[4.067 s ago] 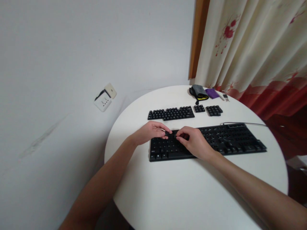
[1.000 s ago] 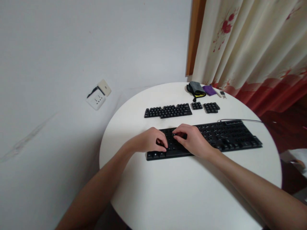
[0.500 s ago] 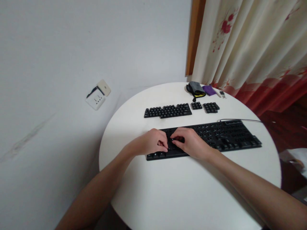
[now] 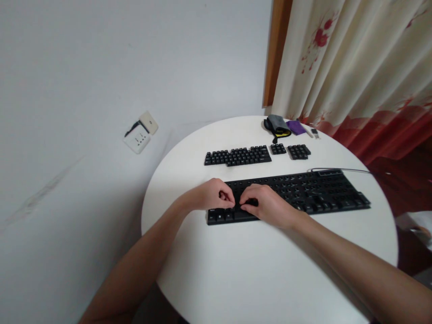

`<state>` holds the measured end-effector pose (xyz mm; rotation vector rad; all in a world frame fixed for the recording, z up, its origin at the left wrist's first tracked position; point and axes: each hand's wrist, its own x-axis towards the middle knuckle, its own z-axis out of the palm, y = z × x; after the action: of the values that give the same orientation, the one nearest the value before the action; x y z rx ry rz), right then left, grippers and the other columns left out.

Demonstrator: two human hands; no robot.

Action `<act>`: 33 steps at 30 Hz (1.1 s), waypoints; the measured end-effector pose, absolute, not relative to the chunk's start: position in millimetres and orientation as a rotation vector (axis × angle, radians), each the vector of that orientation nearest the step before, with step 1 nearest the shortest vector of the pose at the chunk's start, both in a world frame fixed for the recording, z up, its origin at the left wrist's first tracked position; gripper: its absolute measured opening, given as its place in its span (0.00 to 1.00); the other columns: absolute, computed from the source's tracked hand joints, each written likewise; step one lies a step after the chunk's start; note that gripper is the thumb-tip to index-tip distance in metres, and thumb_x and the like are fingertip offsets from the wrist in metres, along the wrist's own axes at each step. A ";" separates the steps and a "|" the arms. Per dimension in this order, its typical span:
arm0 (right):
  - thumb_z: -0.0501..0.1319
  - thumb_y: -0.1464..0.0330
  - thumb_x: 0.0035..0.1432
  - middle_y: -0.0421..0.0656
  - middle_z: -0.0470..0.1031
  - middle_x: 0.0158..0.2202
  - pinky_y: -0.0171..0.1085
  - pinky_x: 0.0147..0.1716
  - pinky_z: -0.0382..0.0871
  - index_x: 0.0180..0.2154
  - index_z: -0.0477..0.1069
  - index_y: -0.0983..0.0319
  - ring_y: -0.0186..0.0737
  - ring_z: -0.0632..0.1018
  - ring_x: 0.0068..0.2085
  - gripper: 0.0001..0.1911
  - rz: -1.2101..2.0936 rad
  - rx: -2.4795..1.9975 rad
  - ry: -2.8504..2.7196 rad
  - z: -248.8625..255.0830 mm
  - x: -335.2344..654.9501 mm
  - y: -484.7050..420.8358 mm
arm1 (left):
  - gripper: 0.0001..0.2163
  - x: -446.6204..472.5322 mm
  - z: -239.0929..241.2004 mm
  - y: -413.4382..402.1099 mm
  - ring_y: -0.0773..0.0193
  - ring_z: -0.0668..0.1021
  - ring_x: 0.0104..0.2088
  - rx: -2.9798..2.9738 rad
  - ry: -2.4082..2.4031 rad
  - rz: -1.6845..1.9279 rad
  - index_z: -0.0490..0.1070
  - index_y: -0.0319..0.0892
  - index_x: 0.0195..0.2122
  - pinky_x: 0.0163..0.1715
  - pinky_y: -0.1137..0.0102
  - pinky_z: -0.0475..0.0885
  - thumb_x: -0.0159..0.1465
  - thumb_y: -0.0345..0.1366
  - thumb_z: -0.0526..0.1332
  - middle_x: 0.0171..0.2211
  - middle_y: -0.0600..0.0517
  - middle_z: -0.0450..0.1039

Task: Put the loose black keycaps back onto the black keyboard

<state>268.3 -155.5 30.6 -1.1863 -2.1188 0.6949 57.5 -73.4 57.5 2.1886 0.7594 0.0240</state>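
Note:
A black keyboard [image 4: 332, 182] with most of its keycaps off lies across the round white table; a few caps stay on its front row. Over its left part, my left hand [image 4: 216, 194] is closed, thumb and fingers pinched together. My right hand [image 4: 266, 203] is just to the right, also closed in a pinch above the key sockets. Whatever either pinch holds is too small and dark to make out. Behind the keyboard, loose keycaps stand in groups: a long block [image 4: 238, 156], a small block [image 4: 278, 149] and a number-pad block [image 4: 299, 151].
A grey cloth [image 4: 278, 123], a purple cloth [image 4: 295, 127] and a small brush-like item [image 4: 315, 133] sit at the table's back edge. The keyboard's cable [image 4: 354, 170] runs off to the right. A wall with a socket [image 4: 137, 138] borders the left; a curtain [image 4: 337, 67] hangs behind.
My left hand has lifted slightly, its fingertips moving back from the keyboard's front rows. My right hand has lowered a little, its pinch still over the sockets. The keycap groups stay put.

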 end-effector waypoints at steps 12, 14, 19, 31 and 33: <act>0.63 0.75 0.58 0.43 0.78 0.35 0.37 0.42 0.68 0.33 0.77 0.61 0.39 0.75 0.40 0.04 0.573 -1.091 -2.244 22.9 263.5 -156.6 | 0.08 56.7 55.1 -71.4 0.69 0.70 0.24 2.178 0.762 0.012 0.80 0.39 0.32 0.24 0.75 0.62 0.57 0.37 0.65 0.24 0.52 0.75; 0.62 0.75 0.59 0.43 0.78 0.36 0.36 0.41 0.67 0.32 0.77 0.61 0.38 0.74 0.41 0.06 0.535 -1.088 -2.289 26.1 263.5 -158.2 | 0.08 56.9 54.8 -71.4 0.69 0.70 0.24 2.179 0.761 0.010 0.80 0.39 0.32 0.24 0.75 0.62 0.57 0.37 0.65 0.24 0.52 0.74; 0.60 0.72 0.60 0.43 0.75 0.37 0.37 0.38 0.65 0.29 0.76 0.61 0.39 0.72 0.40 0.08 0.448 -1.130 -2.373 40.2 266.4 -163.9 | 0.08 57.9 55.2 -72.9 0.70 0.68 0.22 2.152 0.795 0.021 0.80 0.39 0.31 0.22 0.75 0.60 0.55 0.38 0.66 0.21 0.54 0.72; 0.60 0.70 0.60 0.44 0.75 0.34 0.38 0.36 0.63 0.29 0.77 0.60 0.41 0.72 0.37 0.09 0.458 -1.161 -2.440 42.3 269.5 -164.2 | 0.03 62.8 57.4 -82.4 0.69 0.71 0.23 2.185 0.864 0.044 0.78 0.39 0.27 0.24 0.74 0.63 0.55 0.33 0.66 0.21 0.55 0.73; 0.60 0.70 0.61 0.44 0.76 0.35 0.38 0.38 0.64 0.29 0.77 0.60 0.40 0.73 0.39 0.09 0.529 -1.154 -2.354 41.0 271.2 -161.8 | 0.04 63.3 56.2 -81.1 0.69 0.71 0.23 2.181 0.854 0.056 0.78 0.39 0.28 0.24 0.74 0.63 0.56 0.34 0.65 0.21 0.55 0.73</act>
<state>271.2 -161.8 41.0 -1.1542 -2.3538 0.5291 63.3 -81.1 56.2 2.1809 0.8542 0.0560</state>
